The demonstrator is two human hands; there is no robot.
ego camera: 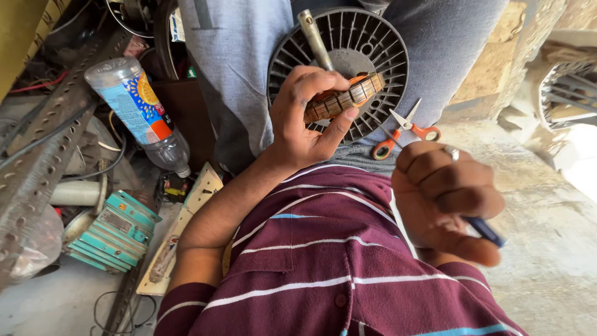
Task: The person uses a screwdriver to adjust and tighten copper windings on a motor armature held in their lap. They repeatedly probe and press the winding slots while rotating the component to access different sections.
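My left hand (305,121) grips a motor rotor (348,96), a cylinder of copper windings and metal laminations with a steel shaft (314,37) sticking up from it. It is held over a dark ribbed round fan cover (379,50) that rests on my lap. My right hand (444,199) is closed around a dark blue tool handle (485,231), to the right of and below the rotor, apart from it. A ring sits on one finger. Small orange-handled scissors (404,130) lie on my leg between the two hands.
A plastic bottle with an orange and blue label (140,109) leans at the left beside a perforated metal angle bar (37,168). A teal finned motor housing (112,233), wires and a cream board lie on the floor. A stone ledge (535,205) runs at the right.
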